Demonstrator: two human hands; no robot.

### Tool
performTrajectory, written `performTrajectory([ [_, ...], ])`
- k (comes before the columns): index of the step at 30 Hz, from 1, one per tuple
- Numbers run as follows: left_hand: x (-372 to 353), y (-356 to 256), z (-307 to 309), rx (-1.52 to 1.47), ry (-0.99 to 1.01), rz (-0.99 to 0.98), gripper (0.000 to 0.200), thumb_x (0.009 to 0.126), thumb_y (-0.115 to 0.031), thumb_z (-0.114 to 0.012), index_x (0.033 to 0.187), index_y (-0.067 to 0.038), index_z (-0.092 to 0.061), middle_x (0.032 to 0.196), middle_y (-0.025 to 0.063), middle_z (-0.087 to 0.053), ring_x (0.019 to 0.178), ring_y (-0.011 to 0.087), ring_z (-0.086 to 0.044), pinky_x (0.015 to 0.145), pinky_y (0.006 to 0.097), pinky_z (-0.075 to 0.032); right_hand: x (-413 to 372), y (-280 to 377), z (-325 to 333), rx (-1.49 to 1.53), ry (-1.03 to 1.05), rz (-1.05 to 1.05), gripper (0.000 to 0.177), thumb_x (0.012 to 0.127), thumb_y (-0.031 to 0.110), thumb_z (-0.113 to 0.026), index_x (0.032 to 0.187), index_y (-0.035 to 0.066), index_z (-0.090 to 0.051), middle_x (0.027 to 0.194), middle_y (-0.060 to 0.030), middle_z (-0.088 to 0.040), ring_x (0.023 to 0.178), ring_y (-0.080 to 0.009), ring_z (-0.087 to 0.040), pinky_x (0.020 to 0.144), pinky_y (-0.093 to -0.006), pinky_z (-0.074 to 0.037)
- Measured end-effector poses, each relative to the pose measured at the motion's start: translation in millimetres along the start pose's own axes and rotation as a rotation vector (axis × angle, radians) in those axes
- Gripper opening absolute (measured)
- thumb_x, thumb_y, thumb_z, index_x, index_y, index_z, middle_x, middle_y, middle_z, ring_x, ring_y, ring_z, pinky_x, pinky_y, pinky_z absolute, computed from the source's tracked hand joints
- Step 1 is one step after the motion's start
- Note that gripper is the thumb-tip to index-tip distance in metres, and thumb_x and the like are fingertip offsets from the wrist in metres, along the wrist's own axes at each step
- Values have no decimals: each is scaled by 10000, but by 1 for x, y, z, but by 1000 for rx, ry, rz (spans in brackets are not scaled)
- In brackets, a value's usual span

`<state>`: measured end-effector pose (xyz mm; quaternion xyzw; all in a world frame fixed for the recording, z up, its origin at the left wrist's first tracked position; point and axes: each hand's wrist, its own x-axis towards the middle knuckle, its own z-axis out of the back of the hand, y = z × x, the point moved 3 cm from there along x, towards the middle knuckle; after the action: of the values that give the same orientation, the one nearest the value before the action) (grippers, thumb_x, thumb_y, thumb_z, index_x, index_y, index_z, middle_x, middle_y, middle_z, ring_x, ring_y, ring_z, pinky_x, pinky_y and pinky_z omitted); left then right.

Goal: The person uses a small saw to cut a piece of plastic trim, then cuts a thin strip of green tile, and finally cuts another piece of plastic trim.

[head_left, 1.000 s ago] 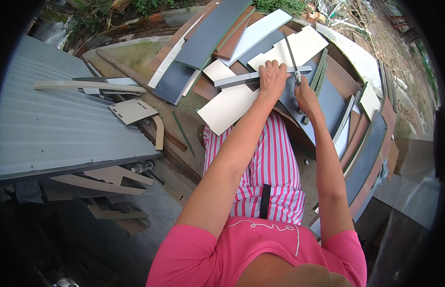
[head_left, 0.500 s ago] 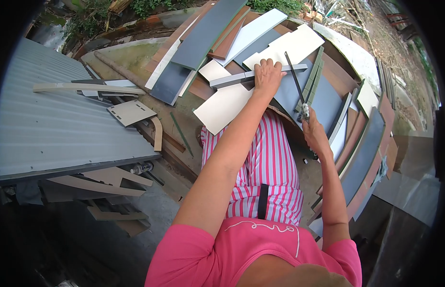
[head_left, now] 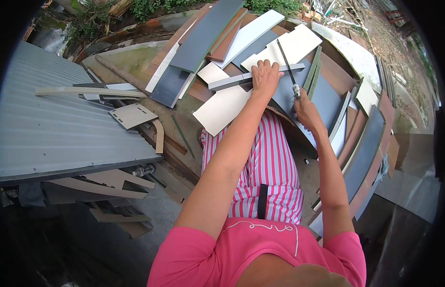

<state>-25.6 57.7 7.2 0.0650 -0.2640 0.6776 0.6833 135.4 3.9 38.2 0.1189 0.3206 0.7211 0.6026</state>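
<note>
My left hand (head_left: pixel 266 79) presses down on a narrow grey strip (head_left: pixel 228 82), its fingers bent over the strip's upper edge. The strip lies across cream boards (head_left: pixel 223 110) and a blue-grey board. In my right hand (head_left: pixel 306 109) is the pale, wrapped-looking handle of a thin dark saw (head_left: pixel 286 58). The saw's blade points up and away and crosses the strip just right of my left hand. Green-edged narrow strips (head_left: pixel 313 69) lie to the right of the blade.
Long dark, brown and white boards (head_left: pixel 210 36) are piled beyond my hands, and more boards (head_left: pixel 366 143) lean at the right. At the left stands a corrugated metal surface (head_left: pixel 64 119) with cut pieces at its edge. A can (head_left: pixel 144 170) lies below it.
My right hand has moved forward and slightly left with the saw, so the blade reaches farther past the strip. My left hand and the strip have shifted only slightly.
</note>
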Motion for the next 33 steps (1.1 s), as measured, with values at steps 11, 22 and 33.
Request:
performTrajectory([
  [11,1,0,0,-12,23,3,318,818,-390,-674,903,-85,-657,898,99,-603,889,273,-565,729,430,-421,-33,-17,3,-36,8,-20,516,912,156,-465,1385,21,-309,863,-366,-609,867,-518,-598,779,-558,-442],
  [22,3,-1,3,-13,62,23,318,827,-383,-667,923,-80,-649,902,109,-602,900,281,-566,731,437,-426,48,-5,-9,-77,-72,62,451,947,194,-428,1352,20,-336,913,-360,-606,873,-505,-601,786,-546,-438],
  [33,0,1,2,-18,5,-4,313,815,-380,-679,898,-79,-646,889,103,-597,879,281,-563,718,436,-423,-44,-21,-10,-74,-37,-35,503,952,193,-468,1416,87,-305,847,-325,-622,799,-486,-627,724,-502,-464],
])
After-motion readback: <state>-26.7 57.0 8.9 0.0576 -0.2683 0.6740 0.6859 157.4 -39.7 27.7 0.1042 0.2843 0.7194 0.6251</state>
